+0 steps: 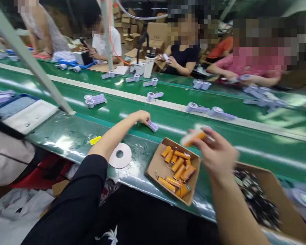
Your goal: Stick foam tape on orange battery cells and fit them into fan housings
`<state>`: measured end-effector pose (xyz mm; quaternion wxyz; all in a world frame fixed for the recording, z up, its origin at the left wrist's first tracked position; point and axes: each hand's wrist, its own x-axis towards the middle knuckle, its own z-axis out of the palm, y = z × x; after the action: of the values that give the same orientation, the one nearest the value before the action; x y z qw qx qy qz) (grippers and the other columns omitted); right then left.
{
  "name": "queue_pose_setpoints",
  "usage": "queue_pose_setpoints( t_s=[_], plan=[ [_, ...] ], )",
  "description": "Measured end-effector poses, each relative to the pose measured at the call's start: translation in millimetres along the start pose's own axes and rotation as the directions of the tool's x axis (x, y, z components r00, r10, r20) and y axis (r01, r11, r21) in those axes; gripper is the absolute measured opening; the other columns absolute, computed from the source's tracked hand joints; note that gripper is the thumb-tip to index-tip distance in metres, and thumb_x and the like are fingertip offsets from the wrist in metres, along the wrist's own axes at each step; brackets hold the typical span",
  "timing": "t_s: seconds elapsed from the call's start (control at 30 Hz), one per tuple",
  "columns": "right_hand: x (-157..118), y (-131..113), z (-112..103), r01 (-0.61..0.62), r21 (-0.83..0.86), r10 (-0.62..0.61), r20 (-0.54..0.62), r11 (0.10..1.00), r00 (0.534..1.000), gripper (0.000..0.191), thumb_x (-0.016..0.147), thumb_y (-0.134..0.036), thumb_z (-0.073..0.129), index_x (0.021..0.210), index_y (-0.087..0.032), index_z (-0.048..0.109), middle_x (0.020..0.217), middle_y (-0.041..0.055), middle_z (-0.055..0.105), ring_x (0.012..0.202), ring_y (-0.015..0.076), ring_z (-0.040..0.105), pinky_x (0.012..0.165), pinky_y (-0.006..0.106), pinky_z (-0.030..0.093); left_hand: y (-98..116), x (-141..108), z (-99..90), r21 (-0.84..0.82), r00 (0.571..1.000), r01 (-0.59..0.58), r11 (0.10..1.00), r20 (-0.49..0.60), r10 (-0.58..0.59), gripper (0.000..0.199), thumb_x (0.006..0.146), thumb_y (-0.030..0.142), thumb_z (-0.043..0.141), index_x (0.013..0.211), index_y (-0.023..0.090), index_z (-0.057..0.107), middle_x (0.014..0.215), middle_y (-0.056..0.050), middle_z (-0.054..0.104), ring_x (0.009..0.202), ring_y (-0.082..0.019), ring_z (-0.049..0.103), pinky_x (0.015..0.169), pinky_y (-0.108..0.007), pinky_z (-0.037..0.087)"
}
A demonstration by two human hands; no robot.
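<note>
My left hand (143, 117) is closed on the end of a small purple plastic part (153, 126), low over the near side of the green conveyor belt (117, 112). In my right hand (216, 149) is a blurred white part (190, 137) with an orange cylinder (199, 135) along it, raised above the belt's edge. Below and between my hands sits an open cardboard box (155, 163) holding several orange cylinders (177, 164). A white paper roll (120, 156) lies flat beside my left forearm.
At the right stands a cardboard box (277, 190) of small dark parts. Purple devices (93, 100) rest on the belt and its white divider (104, 89). A tray (30, 115) and slanted metal post (38, 64) are at left. Several people work across the belt.
</note>
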<state>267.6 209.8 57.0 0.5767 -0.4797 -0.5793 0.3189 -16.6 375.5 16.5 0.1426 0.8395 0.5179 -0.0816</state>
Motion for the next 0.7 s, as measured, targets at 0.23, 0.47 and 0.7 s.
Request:
queue_pose_setpoints(
  t_s=[0.23, 0.47, 0.7],
  plan=[
    [98.7, 69.5, 97.2, 0.290, -0.521, 0.064, 0.559, 0.802, 0.827, 0.043, 0.100, -0.020, 0.064, 0.142, -0.013, 0.066, 0.127, 0.0136, 0.082, 0.118, 0.0226, 0.079, 0.106, 0.035, 0.062, -12.7, 8.5, 0.8, -0.082, 0.993, -0.022, 0.996, -0.119, 0.012, 0.037, 0.107, 0.048, 0.066, 0.122, 0.014, 0.070, 0.124, -0.010, 0.072, 0.111, -0.024, 0.071, 0.105, -0.047, 0.059],
    [99.4, 77.7, 114.1, 0.402, -0.707, 0.245, 0.624, 0.582, 0.742, 0.043, 0.105, -0.026, 0.067, 0.148, -0.024, 0.068, 0.124, 0.0144, 0.082, 0.111, 0.0282, 0.079, 0.095, 0.033, 0.058, 5.5, 9.7, 4.9, -0.161, 0.988, 0.040, 0.986, -0.139, -0.063, 0.037, 0.108, 0.048, 0.065, 0.121, 0.014, 0.070, 0.121, -0.009, 0.072, 0.109, -0.023, 0.071, 0.104, -0.046, 0.058],
    [111.3, 117.2, 128.6, 0.585, -0.724, 0.389, 0.690, 0.366, 0.610, 0.040, 0.107, -0.042, 0.059, 0.136, -0.022, 0.077, 0.106, 0.0221, 0.082, 0.098, 0.0408, 0.081, 0.080, 0.044, 0.059, 17.5, 6.6, 6.4, -0.250, 0.982, 0.121, 0.961, -0.111, -0.152, 0.025, 0.110, 0.029, 0.055, 0.127, 0.029, 0.073, 0.138, -0.006, 0.075, 0.123, -0.020, 0.071, 0.099, -0.033, 0.056]
  ],
)
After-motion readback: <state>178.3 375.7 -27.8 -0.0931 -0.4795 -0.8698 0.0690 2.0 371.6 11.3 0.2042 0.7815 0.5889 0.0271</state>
